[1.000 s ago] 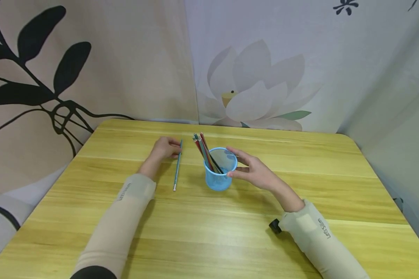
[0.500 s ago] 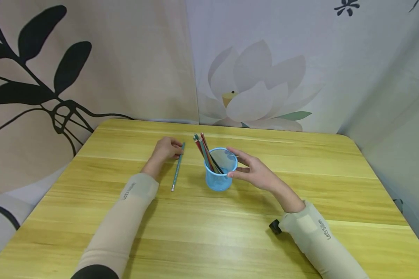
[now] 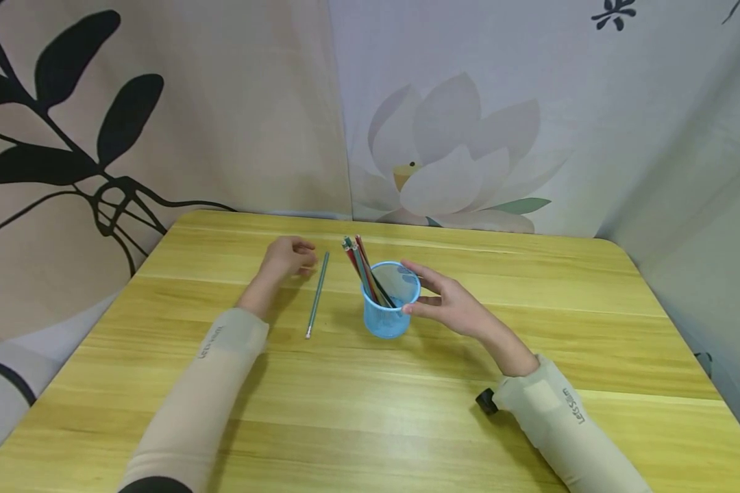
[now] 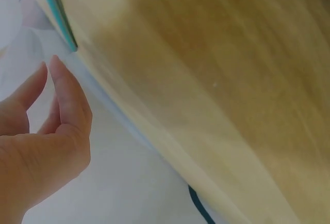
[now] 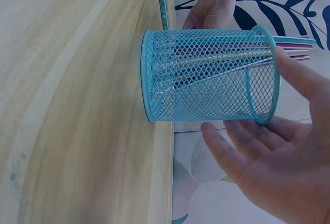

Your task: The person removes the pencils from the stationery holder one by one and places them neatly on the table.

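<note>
One hand (image 3: pixel 288 257), the left, is released, its fingers loosely bent, just left of a teal pencil (image 3: pixel 318 295) lying on the wooden surface (image 3: pixel 358 411). The other hand (image 3: pixel 447 301), the right, grasps the rim of a blue mesh cup (image 3: pixel 386 322) between thumb and fingers. The cup stands upright, several pencils (image 3: pixel 367 274) leaning leftward in it. Behind hangs pale cloth (image 3: pixel 456 41) printed with a lotus.

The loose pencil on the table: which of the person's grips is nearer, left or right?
Left. The left grip is just left of the pencil, apart from it; the right grip is farther, at the right side of the blue cup.
</note>
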